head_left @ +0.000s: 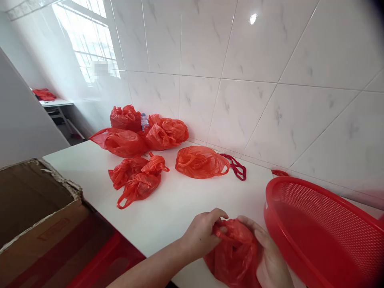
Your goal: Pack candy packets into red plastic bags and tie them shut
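A white counter [180,208] is being used as the work surface, with a red perforated basket [324,236] standing at its right. A red plastic bag [235,256] is being held at the near counter edge, just beside the basket. Its gathered top is being pinched by the left hand [202,236], while the right hand [270,256] is being curled around its side. A steady grip on the neck is advised, so that the thin film is not torn.

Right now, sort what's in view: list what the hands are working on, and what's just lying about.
In hand:
- left hand and right hand, both gripping the red bag at the counter's front edge

Lying about:
- red colander, right beside the bag
- knotted red bags farther back
- water bottle among them
- cardboard box, at left
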Motion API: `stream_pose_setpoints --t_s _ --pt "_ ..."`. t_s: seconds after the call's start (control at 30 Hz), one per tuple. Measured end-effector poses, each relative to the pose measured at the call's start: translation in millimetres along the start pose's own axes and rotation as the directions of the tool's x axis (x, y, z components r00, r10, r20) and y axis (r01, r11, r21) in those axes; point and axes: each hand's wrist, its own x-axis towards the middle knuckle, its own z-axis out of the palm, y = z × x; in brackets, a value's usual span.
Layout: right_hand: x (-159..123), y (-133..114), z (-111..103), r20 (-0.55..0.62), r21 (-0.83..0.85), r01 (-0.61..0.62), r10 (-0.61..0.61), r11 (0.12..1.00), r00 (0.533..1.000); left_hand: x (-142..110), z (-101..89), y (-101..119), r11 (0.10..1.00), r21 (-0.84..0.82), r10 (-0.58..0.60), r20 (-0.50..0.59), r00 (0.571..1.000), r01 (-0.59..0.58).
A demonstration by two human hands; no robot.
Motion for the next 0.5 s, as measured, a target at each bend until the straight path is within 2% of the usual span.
stream_pose_setpoints --t_s 0.1,0.17,0.23,0.3,0.33,0.4,0.5 --pt "5.6 2.7 -4.8 -0.006 -0.093 0.031 -0.032 0.995 0.999 -3.9 0.2 -4.6 0.996 0.052 0.08 -0.049 0.996 -0.077" --pt "11.3 6.9 -11.6 -0.095 -0.267 0.104 -0.134 0.958 0.986 -9.1 -4.5 -12.1 0.984 0.106 0.16 -0.149 0.976 -0.146" --pt "16.4 13.1 -20.9 -0.215 -0.503 0.142 -0.282 0.853 0.935 -17.2 -15.0 -24.8 0.959 0.184 0.261 -0.271 0.926 -0.217" --pt "19.2 20.9 -30.9 -0.293 -0.68 0.079 -0.37 0.729 0.882 -27.1 -30.4 -41.1 0.923 0.281 0.352 -0.349 0.868 -0.261" --pt "19.6 25.2 -35.4 -0.311 -0.723 0.045 -0.382 0.689 0.87 -32.2 -39.0 -49.3 0.907 0.331 0.376 -0.36 0.854 -0.26" --pt "19.1 33.4 -42.8 -0.31 -0.75 0.011 -0.366 0.661 0.877 -41.2 -55.5 -62.2 0.89 0.412 0.348 -0.338 0.874 -0.195" --pt "17.6 41.2 -50.3 -0.286 -0.753 0.013 -0.346 0.658 0.894 -50.8 -73.6 -65.3 0.925 0.379 0.128 -0.26 0.957 -0.021"
